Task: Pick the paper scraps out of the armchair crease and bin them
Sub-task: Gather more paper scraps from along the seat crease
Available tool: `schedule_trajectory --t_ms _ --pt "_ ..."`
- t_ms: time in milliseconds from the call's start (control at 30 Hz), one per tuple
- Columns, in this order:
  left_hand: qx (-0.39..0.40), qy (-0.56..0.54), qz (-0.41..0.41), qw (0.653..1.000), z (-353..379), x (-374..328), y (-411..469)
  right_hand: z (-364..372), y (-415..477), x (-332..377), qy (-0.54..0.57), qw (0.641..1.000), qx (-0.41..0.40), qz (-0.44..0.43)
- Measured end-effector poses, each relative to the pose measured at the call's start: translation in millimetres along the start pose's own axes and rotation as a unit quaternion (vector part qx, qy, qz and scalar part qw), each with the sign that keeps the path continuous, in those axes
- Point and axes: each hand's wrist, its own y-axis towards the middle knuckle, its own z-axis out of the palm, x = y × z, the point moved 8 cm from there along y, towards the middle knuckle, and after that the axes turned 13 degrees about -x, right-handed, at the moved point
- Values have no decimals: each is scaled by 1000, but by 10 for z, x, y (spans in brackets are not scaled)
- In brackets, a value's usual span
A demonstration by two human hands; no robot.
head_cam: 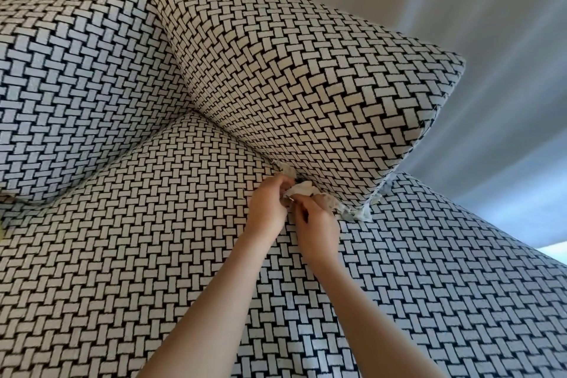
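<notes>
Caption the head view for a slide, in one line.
Left hand and right hand pinch white paper scraps wedged in the crease of a basket-weave armchair.

The armchair's seat cushion (147, 255) is upholstered in a black-and-white basket-weave fabric. Two blocks in the same fabric are set on it, a back cushion (76, 70) along its far left edge and a side cushion (306, 70) along its far right. White crumpled paper scraps (302, 190) are wedged in the crease (239, 139) where the side cushion meets the seat cushion, strung towards the side cushion's near corner.
</notes>
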Motion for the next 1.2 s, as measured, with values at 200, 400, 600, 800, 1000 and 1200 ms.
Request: schedule_trajectory --t_ms 200,400,600,800,1000,1200 --pt "-3 110 56 992 25 -58 -73 -97 -96 -112 82 993 -38 80" --pt "89 247 24 965 160 -88 -103 -177 -16 -184 146 975 -24 166" --pt "20 -245 -300 922 -44 32 -138 -78 -90 -337 482 749 -6 455" --pt "-22 -353 -500 791 106 213 -351 -79 -97 -134 446 806 8 388" --pt "7 -473 -529 704 225 11 -511 -319 -130 -203 428 830 -62 352" --pt "44 -541 -489 683 488 -274 -753 -568 -164 -385 354 887 -48 294"
